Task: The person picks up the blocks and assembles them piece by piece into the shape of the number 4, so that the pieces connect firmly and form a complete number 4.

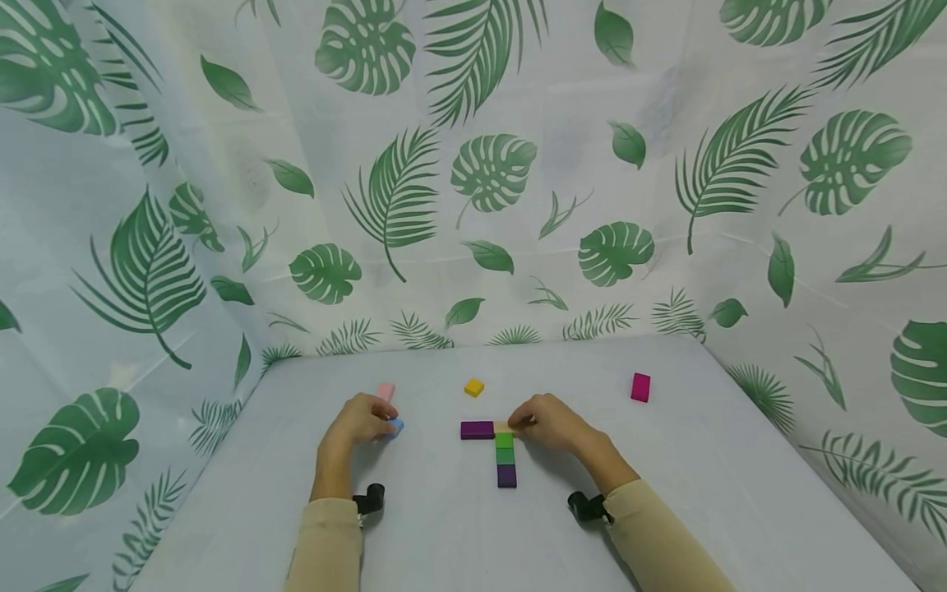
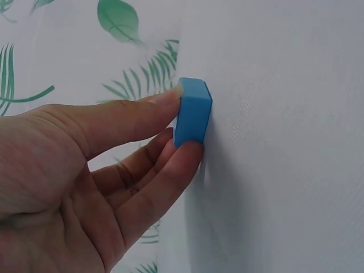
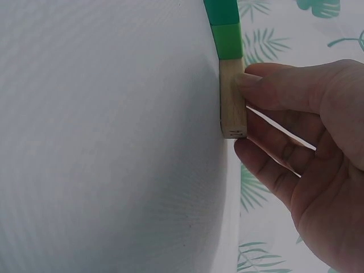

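A small blue block [image 2: 193,114] is pinched between the thumb and fingers of my left hand [image 1: 360,419], on the left of the table. I cannot tell whether its underside touches the table. My right hand [image 1: 553,423] grips a plain wooden block [image 3: 231,99], thumb on one face and fingers on the other side. That wooden block lies at the right end of a purple block [image 1: 477,431]. From it, a light green block [image 1: 505,441], a darker green block [image 1: 505,456] and a dark purple block [image 1: 506,477] run in a line toward me.
Just beyond my left hand lies a pink block [image 1: 386,390], partly hidden. A yellow block [image 1: 474,387] lies farther back near the middle, and a magenta block [image 1: 640,387] at the back right. Leaf-patterned sheets [image 1: 496,247] stand around the white table [image 1: 436,526].
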Demonstrator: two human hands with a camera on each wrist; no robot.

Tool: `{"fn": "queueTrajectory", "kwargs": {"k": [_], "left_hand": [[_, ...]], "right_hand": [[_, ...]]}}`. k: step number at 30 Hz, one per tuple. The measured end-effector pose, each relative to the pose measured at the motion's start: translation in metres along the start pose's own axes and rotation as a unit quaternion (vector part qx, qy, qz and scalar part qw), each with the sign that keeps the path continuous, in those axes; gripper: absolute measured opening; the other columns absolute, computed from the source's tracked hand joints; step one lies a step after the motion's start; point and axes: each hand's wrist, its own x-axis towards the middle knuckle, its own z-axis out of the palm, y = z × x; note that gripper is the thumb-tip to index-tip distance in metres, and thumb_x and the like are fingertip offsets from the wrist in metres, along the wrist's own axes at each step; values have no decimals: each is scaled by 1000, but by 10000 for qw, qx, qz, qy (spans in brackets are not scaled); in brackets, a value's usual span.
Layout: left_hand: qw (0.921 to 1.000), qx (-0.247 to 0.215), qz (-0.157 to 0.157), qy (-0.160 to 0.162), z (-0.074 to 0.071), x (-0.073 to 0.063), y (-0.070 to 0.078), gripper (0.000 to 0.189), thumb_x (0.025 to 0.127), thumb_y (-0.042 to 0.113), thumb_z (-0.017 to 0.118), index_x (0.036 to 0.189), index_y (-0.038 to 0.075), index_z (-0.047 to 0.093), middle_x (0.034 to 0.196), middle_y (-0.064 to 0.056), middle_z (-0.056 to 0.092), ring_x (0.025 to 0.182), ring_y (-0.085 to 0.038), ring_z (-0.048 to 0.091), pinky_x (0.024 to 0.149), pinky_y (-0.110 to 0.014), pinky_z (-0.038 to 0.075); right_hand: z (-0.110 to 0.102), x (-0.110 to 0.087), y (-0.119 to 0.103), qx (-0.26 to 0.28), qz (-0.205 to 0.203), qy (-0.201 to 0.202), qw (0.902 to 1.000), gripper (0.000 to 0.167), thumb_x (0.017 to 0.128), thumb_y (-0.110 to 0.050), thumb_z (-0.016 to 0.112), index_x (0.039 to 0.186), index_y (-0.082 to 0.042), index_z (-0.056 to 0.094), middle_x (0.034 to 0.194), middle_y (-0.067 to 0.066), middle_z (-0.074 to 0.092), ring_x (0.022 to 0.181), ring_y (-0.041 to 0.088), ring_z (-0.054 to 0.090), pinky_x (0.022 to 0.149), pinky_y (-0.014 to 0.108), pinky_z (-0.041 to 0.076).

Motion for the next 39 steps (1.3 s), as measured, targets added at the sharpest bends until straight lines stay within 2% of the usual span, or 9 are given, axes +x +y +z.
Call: {"fn": "queueTrajectory", "kwargs": {"k": [8,15,19,29,39], "left_hand": [[9999,31,101,-9,7,2,7,22,87,6,81,109,4,78,98,-7,70,79,-16,64,69,-30,53],[9995,-60,311,-82,15,3,14,21,88,7,81,108,4,78,92,-5,69,76,-16,64,67,-29,52],[9994,9,324,-102,18,1,20,20,89,8,81,109,4,78,92,-4,69,77,-15,64,68,-29,52],[9979,-25,622,-204,27,3,27,21,89,6,80,110,3,78,94,-5,72,78,-15,66,70,-32,55],[9981,28,585,-185,34,7,32,22,90,6,80,111,4,78,96,-5,73,80,-15,66,72,-32,56]], "right_hand": [[1,0,1,35,-46,-5,10000,21,92,4,73,107,-7,82,106,3,79,106,24,71,94,46,58],[1,1,2,54,16,-9,10000,21,92,3,73,107,-7,82,106,2,79,105,22,71,94,45,58],[2,1,3,53,-1,-1,10000,20,92,3,73,107,-7,82,106,2,79,106,23,71,95,46,57],[1,0,3,62,5,4,10000,20,92,3,73,107,-7,82,106,3,79,105,22,71,94,45,58],[1,0,2,45,44,16,10000,20,92,1,74,108,-9,82,107,1,79,106,21,71,95,45,58]]}}
